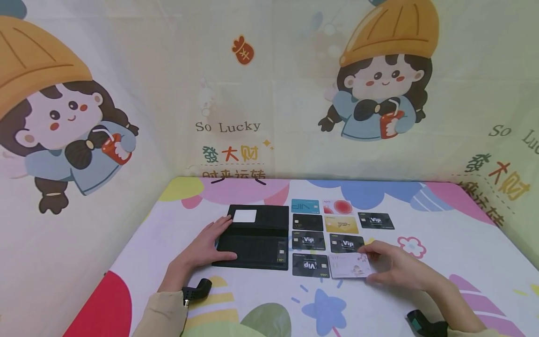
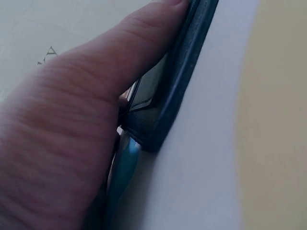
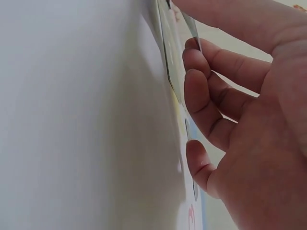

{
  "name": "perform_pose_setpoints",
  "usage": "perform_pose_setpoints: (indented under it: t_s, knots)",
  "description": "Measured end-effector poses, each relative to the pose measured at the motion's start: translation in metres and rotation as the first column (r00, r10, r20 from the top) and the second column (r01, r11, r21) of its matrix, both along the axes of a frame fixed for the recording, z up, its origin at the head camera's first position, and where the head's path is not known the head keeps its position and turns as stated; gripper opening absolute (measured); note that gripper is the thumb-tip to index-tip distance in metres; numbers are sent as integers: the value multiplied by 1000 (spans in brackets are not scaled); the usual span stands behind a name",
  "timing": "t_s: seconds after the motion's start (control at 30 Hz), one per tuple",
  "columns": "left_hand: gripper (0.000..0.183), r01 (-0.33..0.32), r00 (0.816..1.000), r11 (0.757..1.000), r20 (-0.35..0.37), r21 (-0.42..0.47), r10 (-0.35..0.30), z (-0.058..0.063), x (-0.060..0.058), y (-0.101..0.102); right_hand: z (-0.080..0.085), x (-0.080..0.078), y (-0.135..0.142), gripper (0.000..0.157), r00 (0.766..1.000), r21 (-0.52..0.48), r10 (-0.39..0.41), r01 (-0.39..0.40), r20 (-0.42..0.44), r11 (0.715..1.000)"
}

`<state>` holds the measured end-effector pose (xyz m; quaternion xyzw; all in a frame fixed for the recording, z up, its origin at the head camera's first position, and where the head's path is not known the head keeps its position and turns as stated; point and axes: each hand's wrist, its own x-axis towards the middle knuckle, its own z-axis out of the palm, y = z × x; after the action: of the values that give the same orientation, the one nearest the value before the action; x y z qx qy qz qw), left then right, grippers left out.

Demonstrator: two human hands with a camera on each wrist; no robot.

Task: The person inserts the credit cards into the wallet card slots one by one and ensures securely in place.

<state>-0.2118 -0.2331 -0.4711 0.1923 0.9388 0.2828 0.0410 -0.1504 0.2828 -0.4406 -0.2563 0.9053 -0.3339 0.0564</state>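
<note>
Right of the black wallet (image 1: 252, 252), the right hand (image 1: 399, 269) pinches a pale card (image 1: 347, 266), best kept level, while the left hand (image 1: 203, 244), fingers extended, should steady the wallet it touches.

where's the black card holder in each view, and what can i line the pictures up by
Head: the black card holder lies open near centre, lower half, left hand at its left side.
Left wrist: upper middle, dark rim slanting beside the hand.
Right wrist: not visible.
Shared landmark: the white table surface, in all three.
</note>
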Motion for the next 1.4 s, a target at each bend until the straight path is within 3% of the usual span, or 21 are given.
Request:
perform_pose_setpoints:
  t_s: [0.4,0.97,1.4]
  knots:
    - [107,1,1000,1000,-7,3,-1,0,1,-1,-1,0,-1,55,997,-1,-22,22,-73,1000]
    - [106,-11,1000,1000,-6,-6,11,1,2,1,1,-8,-8,57,999,-28,-36,37,9,999]
    - [107,-6,1000,1000,-5,-5,5,1,2,1,3,-12,-17,59,998,-20,-67,67,-16,998]
